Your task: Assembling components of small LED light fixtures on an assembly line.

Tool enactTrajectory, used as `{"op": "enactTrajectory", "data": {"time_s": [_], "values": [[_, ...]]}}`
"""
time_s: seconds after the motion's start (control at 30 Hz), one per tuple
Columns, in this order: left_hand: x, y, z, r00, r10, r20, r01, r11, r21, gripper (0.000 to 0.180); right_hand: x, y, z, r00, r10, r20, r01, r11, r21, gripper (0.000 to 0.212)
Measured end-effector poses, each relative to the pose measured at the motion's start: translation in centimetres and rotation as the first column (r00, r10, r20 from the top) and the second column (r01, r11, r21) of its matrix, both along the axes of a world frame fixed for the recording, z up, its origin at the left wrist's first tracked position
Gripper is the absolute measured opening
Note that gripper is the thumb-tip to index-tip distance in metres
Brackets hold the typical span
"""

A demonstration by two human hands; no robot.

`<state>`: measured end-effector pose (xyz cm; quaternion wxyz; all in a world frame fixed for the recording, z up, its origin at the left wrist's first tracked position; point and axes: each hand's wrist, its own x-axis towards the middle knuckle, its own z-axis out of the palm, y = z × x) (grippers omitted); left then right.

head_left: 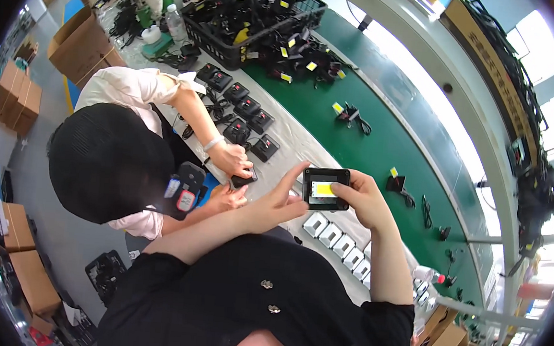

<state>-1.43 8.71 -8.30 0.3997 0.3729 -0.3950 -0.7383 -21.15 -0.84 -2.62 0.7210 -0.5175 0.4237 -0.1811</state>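
Over the bench I hold a square black LED floodlight housing with a yellow rectangular light panel inside its frame. My right hand grips the right side, its thumb pressed onto the panel. At the left edge, my left hand takes the frame between a finger near the upper corner and the thumb near the lower one. Just below the housing, a row of white square-framed parts lies along the bench. The housing's back is hidden.
To my left, a co-worker in a black cap works on a small black part. Several black units with cables lie beyond. A black crate heaped with lamps stands at the back, beside a green conveyor belt carrying wired lamps.
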Motion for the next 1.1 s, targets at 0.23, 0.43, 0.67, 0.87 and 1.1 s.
{"op": "enactTrajectory", "data": {"time_s": [0.23, 0.43, 0.67, 0.87, 1.1], "values": [[5.0, 2.7, -5.1, 0.988, 0.031, -0.153, -0.045, 0.996, -0.084, 0.076, 14.6, -13.5, -3.4, 0.995, 0.092, 0.027, -0.095, 0.985, 0.143, 0.025], [7.7, 2.3, -6.5, 0.985, 0.062, -0.160, -0.062, 0.998, 0.007, 0.064, 24.7, -27.5, -2.1, 0.856, -0.110, 0.505, 0.087, 0.994, 0.069, 0.069], [10.2, 2.6, -9.9, 0.958, 0.049, -0.281, 0.007, 0.981, 0.196, 0.045, 5.2, -35.7, -24.7, 0.460, -0.466, -0.756, -0.256, 0.746, -0.615, 0.059], [9.7, 0.6, -10.7, 0.972, 0.047, -0.231, 0.041, 0.932, 0.360, 0.045, 1.1, -30.3, -31.0, 0.285, -0.505, -0.815, -0.007, 0.849, -0.528, 0.056], [7.9, -2.7, -7.9, 0.994, -0.043, -0.097, 0.068, 0.961, 0.270, 0.039, -0.2, -24.4, -22.1, 0.671, -0.634, -0.386, 0.259, 0.687, -0.679, 0.042]]}}
